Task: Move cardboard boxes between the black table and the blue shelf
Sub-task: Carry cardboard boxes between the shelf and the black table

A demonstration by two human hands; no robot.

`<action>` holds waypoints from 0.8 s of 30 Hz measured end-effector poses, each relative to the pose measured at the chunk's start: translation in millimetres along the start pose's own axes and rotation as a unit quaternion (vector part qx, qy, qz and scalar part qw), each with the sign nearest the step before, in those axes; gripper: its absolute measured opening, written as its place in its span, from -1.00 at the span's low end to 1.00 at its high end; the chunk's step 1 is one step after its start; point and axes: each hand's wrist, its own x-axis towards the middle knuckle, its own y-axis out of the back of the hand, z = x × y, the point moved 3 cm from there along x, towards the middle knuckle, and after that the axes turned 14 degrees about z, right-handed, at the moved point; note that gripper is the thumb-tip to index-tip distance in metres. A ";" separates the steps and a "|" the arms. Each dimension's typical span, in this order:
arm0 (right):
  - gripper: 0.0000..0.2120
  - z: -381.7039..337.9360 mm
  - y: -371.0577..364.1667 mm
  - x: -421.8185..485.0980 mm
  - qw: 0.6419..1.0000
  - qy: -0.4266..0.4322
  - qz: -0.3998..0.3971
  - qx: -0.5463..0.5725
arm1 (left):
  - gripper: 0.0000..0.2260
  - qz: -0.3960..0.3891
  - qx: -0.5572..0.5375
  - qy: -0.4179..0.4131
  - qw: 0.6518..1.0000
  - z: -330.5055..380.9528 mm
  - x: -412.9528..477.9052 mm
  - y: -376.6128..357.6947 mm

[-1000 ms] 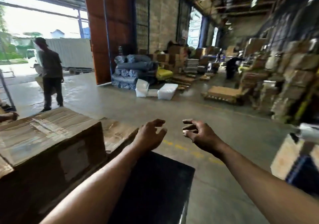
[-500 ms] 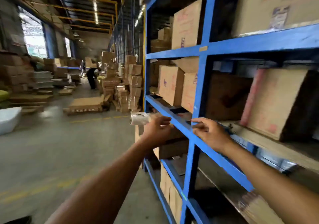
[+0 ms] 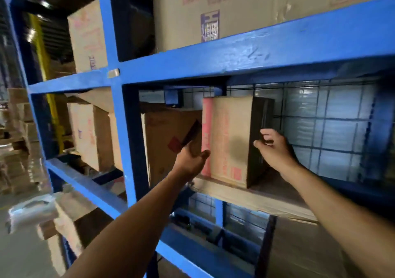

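Note:
The blue shelf (image 3: 235,55) fills the view, close in front of me. On its middle level stands an upright cardboard box (image 3: 229,136) with a pink printed left edge. My left hand (image 3: 190,160) reaches to that pink edge, fingers apart, palm against the box's lower left corner. My right hand (image 3: 274,149) curls its fingers on the dark right side of the same box. A wider cardboard box (image 3: 166,143) stands just left of it, behind the blue upright. The black table is out of view.
More cardboard boxes stand on the upper level (image 3: 213,10) and in the left bay (image 3: 89,134). Wire mesh (image 3: 324,128) backs the shelf to the right of the box. Lower shelf boards and stacked cartons (image 3: 19,140) lie at the far left.
I have turned from the table and warehouse floor to face the blue shelf. Both hands moved from the shelf's front beam up to the sides of the pink-edged box.

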 end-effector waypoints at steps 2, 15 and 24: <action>-0.52 1.3 -10.9 17.4 0.999 -0.042 0.020 0.019 | -0.54 -0.007 -0.034 0.008 0.999 -3.1 31.1 -20.8; -0.37 6.3 -69.5 72.4 0.994 -0.072 0.054 0.059 | -0.81 -0.003 -0.215 0.089 0.972 -24.5 167.0 -99.8; -0.31 -7.9 -39.1 42.3 0.995 -0.050 0.059 0.061 | -0.39 -0.011 -0.294 0.070 0.953 0.1 120.3 -47.6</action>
